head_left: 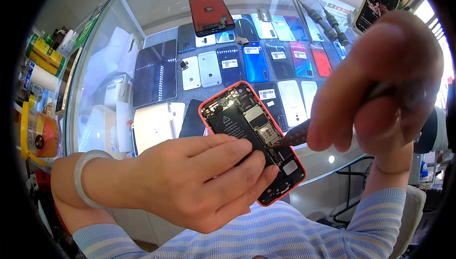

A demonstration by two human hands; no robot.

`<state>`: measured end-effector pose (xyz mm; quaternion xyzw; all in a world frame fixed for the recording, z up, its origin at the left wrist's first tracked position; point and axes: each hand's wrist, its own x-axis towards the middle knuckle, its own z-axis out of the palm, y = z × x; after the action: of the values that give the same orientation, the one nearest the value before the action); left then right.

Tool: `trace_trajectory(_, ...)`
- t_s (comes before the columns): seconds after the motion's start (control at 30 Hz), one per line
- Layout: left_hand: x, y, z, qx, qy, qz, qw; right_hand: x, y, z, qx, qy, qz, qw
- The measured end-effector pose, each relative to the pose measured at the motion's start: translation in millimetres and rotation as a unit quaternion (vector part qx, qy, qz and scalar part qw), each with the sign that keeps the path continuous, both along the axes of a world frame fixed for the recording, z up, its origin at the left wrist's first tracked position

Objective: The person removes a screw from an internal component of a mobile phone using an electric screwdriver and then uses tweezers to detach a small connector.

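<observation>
Left hand (204, 178): curled palm-down over the phone's left side, fingertips on or just over its lower middle; the thumb's grip was hidden, so a full clasp could not be told.
Phone (259, 133): lay open-faced, across the counter's (323, 161) near edge in view, its lower end overlapping the striped top (275, 230); whether it rested or was held up was unclear.
Handling: probably light and stiff in its shell, the smooth red rim (204, 120) perhaps a little slippery.
Weak spots: the black battery (228, 125) looked best left unpressed; the bare board (260, 125) and connectors were likely fragile.
Best hold: by the rim, along both long sides.
Long axis: slanted from upper left to lower right; the far end pointed up-left, the near end toward the wearer, inside facing up.
Tool (297, 134): dark, tapered, its tip aimed left at the board's lower end; contact could not be told.
Right hand (375, 88): closed around the tool, large and blurred.
</observation>
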<state>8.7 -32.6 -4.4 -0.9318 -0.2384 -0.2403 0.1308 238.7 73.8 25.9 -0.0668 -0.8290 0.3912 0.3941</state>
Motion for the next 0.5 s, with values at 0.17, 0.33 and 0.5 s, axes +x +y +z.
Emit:
trace_trajectory(0.17, 0, 2, 1, 0.011, 0.0, -0.003, 1.0, 0, -8, 3, -0.03, -0.025, -0.053, 0.998)
trace_trajectory(0.33, -1, 0, 2, 0.007, 0.021, 0.006, 1.0, -6, -15, 6, -0.046, -0.036, -0.107, 0.993)
trace_trajectory(0.5, 0, -1, 1, 0.003, 0.012, 0.012, 1.0, -3, -12, 4, 0.01, -0.038, -0.082, 0.996)
